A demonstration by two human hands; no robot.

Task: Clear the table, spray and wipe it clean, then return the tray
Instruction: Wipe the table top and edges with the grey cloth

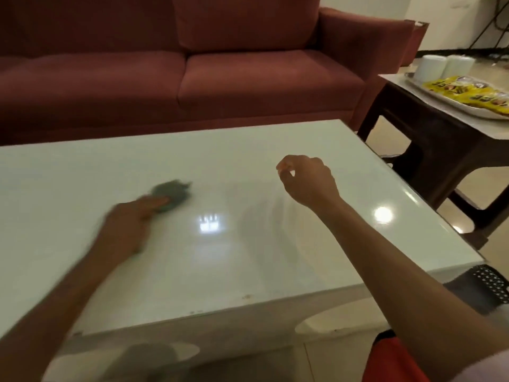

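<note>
Wiping step: left hand (129, 224), fingers flat, presses cloth (172, 195) on table (275, 271); right hand (307, 179) loosely curled, empty. Next: tray (454, 104) back.

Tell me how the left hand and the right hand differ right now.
The left hand is down on the white table, fingers pressing a grey cloth, and is motion-blurred; the right hand is sharp, raised above the table with loosely curled fingers, holding nothing. The left is at the cloth; the right is apart from it. Both reach over the same tabletop.
</note>
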